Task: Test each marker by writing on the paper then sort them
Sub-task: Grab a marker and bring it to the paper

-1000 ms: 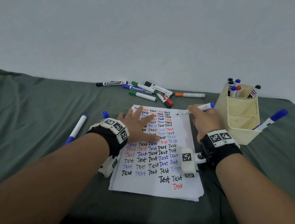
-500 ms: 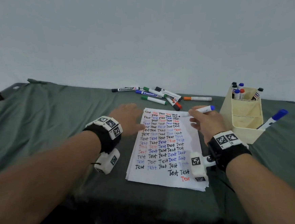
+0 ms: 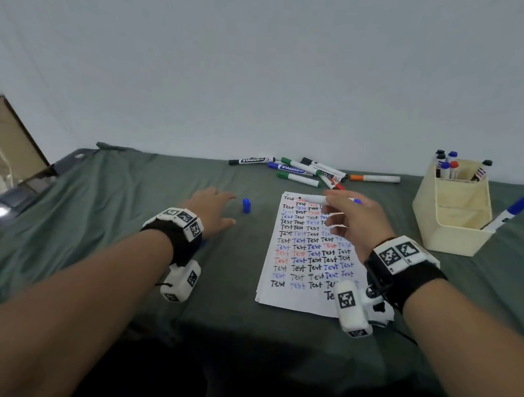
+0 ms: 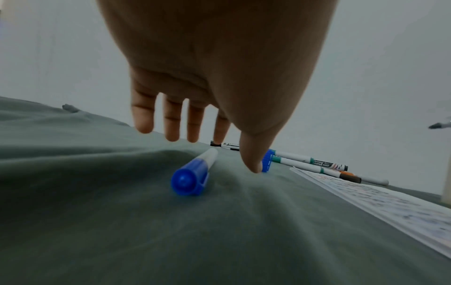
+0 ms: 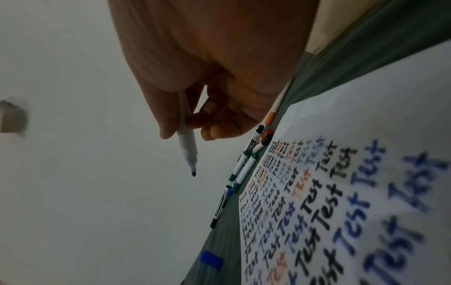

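My right hand hovers over the top of the paper and grips an uncapped blue marker, tip pointing left. In the right wrist view the marker is pinched between thumb and fingers, its bare tip in the air. My left hand is open with fingers spread above the green cloth, left of the paper. A loose blue cap stands just right of it; the thumb nearly touches this cap. A capped blue marker lies under the left hand.
Several markers lie in a pile beyond the paper. A cream organizer stands at the right with several markers in its back compartment and a blue one leaning in the front. A wall rises right behind the table.
My left hand came off the paper and moved left over the cloth beside the blue cap. The right hand lifted the marker from the paper's top edge and swung it left.
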`<move>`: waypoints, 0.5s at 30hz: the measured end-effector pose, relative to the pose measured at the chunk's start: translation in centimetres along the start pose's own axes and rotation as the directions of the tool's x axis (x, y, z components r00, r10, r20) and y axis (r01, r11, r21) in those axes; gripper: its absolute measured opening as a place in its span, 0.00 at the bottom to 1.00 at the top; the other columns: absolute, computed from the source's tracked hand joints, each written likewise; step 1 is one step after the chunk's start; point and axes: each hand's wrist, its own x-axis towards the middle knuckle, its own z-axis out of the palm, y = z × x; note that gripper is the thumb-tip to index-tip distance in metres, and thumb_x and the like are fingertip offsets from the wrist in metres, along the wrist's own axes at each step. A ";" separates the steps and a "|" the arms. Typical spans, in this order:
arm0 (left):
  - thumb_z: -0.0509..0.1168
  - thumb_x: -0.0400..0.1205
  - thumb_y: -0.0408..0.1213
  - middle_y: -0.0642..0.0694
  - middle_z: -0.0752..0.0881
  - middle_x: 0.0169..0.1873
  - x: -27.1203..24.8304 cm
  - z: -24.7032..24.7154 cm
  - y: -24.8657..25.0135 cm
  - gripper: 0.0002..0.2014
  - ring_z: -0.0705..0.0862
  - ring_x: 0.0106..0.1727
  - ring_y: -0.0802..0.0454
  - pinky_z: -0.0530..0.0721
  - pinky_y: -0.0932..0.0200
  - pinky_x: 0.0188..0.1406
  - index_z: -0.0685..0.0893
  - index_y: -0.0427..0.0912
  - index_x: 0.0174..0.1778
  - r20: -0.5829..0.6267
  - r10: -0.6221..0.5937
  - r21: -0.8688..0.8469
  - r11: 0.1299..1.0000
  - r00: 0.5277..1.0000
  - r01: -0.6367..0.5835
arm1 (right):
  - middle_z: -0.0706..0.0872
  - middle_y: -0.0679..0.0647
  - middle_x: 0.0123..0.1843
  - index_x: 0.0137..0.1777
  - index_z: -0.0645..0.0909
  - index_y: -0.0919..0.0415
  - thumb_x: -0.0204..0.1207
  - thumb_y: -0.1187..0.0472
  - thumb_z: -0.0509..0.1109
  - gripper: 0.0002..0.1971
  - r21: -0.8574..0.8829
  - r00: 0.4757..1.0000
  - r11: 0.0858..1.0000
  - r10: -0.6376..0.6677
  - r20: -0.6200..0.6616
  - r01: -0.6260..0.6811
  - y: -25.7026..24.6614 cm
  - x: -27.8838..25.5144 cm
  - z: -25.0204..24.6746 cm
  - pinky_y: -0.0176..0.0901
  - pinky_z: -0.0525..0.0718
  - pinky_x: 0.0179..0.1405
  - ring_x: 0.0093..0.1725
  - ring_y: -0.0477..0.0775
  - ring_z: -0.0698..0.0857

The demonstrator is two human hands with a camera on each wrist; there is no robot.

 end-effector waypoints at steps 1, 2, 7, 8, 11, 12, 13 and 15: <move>0.69 0.81 0.56 0.40 0.76 0.73 0.4 -0.3 0.7 0.33 0.74 0.74 0.39 0.72 0.46 0.75 0.68 0.56 0.82 0.000 0.046 -0.013 0.999 0.999 -0.046 | 0.91 0.60 0.43 0.57 0.90 0.58 0.81 0.62 0.74 0.07 -0.002 1.000 1.000 0.005 0.011 -0.005 0.1 -0.1 0.2 0.42 0.82 0.31 0.33 0.54 0.83; 0.68 0.82 0.53 0.40 0.75 0.75 0.9 -0.5 1.4 0.32 0.73 0.76 0.39 0.70 0.47 0.76 0.67 0.57 0.83 0.011 0.085 -0.023 0.996 0.996 -0.085 | 0.93 0.60 0.45 0.58 0.90 0.58 0.81 0.62 0.74 0.08 -0.012 1.000 1.000 0.004 0.015 -0.003 0.1 -0.3 0.4 0.42 0.82 0.31 0.33 0.54 0.84; 0.62 0.86 0.36 0.42 0.77 0.75 3.0 -1.0 4.5 0.25 0.76 0.75 0.42 0.73 0.52 0.73 0.73 0.51 0.81 0.092 0.118 0.028 0.992 0.989 -0.121 | 0.94 0.58 0.47 0.59 0.87 0.58 0.80 0.62 0.75 0.09 -0.111 0.998 0.992 -0.060 0.027 0.063 0.1 -0.9 1.0 0.45 0.85 0.35 0.35 0.54 0.86; 0.62 0.86 0.34 0.41 0.80 0.72 3.2 -1.1 4.9 0.22 0.78 0.72 0.42 0.76 0.53 0.70 0.78 0.47 0.77 0.099 0.097 0.055 0.993 0.990 -0.103 | 0.94 0.57 0.47 0.59 0.87 0.57 0.80 0.62 0.75 0.08 -0.133 0.997 0.988 -0.074 0.033 0.078 0.0 -0.9 1.0 0.45 0.85 0.36 0.35 0.53 0.86; 0.65 0.84 0.32 0.38 0.85 0.65 3.4 -1.4 5.6 0.15 0.83 0.66 0.40 0.81 0.53 0.64 0.86 0.40 0.66 0.084 0.026 0.074 0.997 0.996 -0.033 | 0.95 0.55 0.46 0.58 0.87 0.56 0.80 0.62 0.76 0.08 -0.171 0.994 0.979 -0.101 0.047 0.108 -0.2 -1.1 0.7 0.46 0.87 0.37 0.35 0.53 0.88; 0.65 0.84 0.32 0.38 0.86 0.64 3.4 -1.4 5.5 0.14 0.84 0.65 0.39 0.81 0.53 0.64 0.87 0.39 0.65 0.066 0.021 0.039 0.999 0.998 -0.024 | 0.95 0.54 0.46 0.58 0.87 0.55 0.80 0.62 0.76 0.08 -0.178 0.993 0.978 -0.105 0.048 0.112 -0.3 -1.2 0.6 0.46 0.88 0.38 0.35 0.53 0.88; 0.65 0.84 0.32 0.38 0.87 0.63 3.4 -1.4 5.3 0.13 0.84 0.64 0.40 0.81 0.54 0.63 0.87 0.38 0.64 0.040 0.021 -0.020 1.000 0.999 -0.020 | 0.95 0.54 0.46 0.58 0.87 0.55 0.80 0.62 0.76 0.08 -0.187 0.993 0.976 -0.108 0.047 0.115 -0.3 -1.2 0.5 0.46 0.88 0.38 0.35 0.53 0.88; 0.65 0.84 0.31 0.40 0.88 0.59 2.8 -1.3 4.7 0.12 0.84 0.63 0.42 0.79 0.57 0.62 0.88 0.38 0.61 -0.043 0.003 -0.197 0.980 0.999 -0.012 | 0.95 0.53 0.46 0.57 0.88 0.54 0.80 0.61 0.76 0.07 -0.213 0.992 0.969 -0.118 0.043 0.125 -0.3 -1.3 0.5 0.48 0.88 0.40 0.36 0.52 0.88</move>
